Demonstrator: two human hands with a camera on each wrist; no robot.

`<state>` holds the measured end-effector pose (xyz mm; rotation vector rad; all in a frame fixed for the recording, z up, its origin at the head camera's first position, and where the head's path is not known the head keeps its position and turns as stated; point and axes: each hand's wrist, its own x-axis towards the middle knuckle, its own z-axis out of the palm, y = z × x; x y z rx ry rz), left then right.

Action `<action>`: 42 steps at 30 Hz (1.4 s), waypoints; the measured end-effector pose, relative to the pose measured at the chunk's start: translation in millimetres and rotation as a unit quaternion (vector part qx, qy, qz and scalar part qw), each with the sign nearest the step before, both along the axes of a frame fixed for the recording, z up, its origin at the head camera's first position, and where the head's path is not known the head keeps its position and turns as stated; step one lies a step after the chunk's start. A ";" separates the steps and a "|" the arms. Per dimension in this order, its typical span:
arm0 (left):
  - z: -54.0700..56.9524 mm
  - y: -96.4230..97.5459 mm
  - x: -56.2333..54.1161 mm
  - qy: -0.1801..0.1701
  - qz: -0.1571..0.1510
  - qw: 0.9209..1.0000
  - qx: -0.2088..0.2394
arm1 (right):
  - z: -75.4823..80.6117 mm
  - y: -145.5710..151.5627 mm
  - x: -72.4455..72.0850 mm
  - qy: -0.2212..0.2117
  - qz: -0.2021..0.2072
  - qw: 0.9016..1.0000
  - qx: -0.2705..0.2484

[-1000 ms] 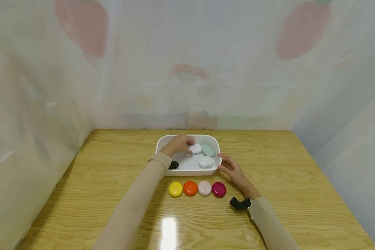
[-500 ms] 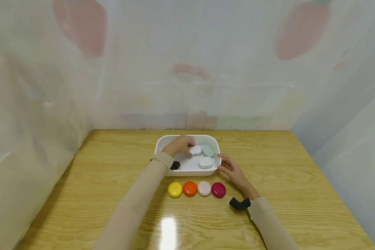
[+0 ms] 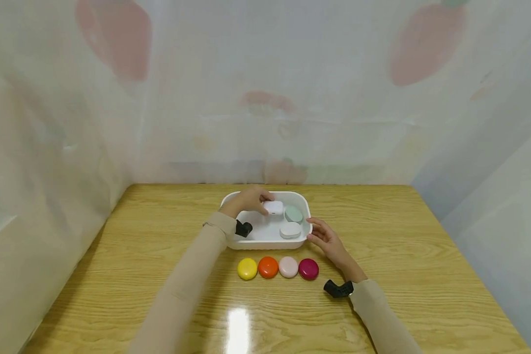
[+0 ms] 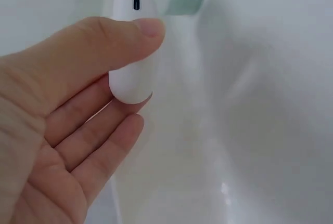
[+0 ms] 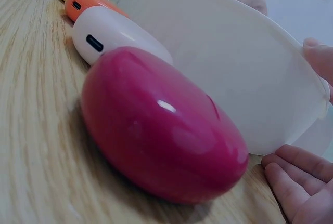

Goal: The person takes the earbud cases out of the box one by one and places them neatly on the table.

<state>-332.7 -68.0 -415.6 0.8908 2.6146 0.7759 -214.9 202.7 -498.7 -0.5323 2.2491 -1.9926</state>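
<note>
Case (image 3: 273, 207) — white, rounded — is over the floor of the white tray (image 3: 267, 245), pinched in the left hand's grip (image 3: 249, 198). The right hand's grip (image 3: 331, 244), relaxed and unclenched, touches the tray's right end.

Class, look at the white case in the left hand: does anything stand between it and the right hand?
Yes, in the head view: right of the held white case lies the pale green case in the tray, then the tray's right wall, which the right hand touches.
</note>
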 end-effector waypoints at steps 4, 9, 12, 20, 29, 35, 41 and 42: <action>6.3 -7.3 3.2 -0.026 0.013 0.999 0.033 | 0.3 -0.5 -0.8 0.000 0.002 1.000 0.003; 15.9 -13.5 14.7 -0.023 0.017 0.996 0.084 | -0.4 1.0 -1.5 0.002 0.001 1.000 0.004; 22.3 -17.4 24.7 0.005 0.014 0.995 0.096 | -0.7 1.5 -1.5 0.007 0.004 1.000 0.003; 30.0 -33.5 56.9 0.044 0.000 0.991 0.126 | 0.2 2.4 -3.3 0.006 -0.001 1.000 0.004; 24.2 -48.6 101.9 0.096 -0.033 0.985 0.142 | -0.3 1.9 -4.0 0.003 0.000 1.000 0.002; 14.5 -54.4 133.6 0.091 -0.041 0.987 0.126 | 0.2 -0.4 -5.5 0.007 0.007 1.000 -0.007; -0.7 -60.6 155.5 0.083 -0.048 0.988 0.120 | -1.5 -0.5 -5.9 0.024 0.012 0.999 -0.024; -2.8 -61.2 158.7 0.081 -0.048 0.988 0.120 | -1.7 -0.4 -5.8 0.024 0.012 0.999 -0.024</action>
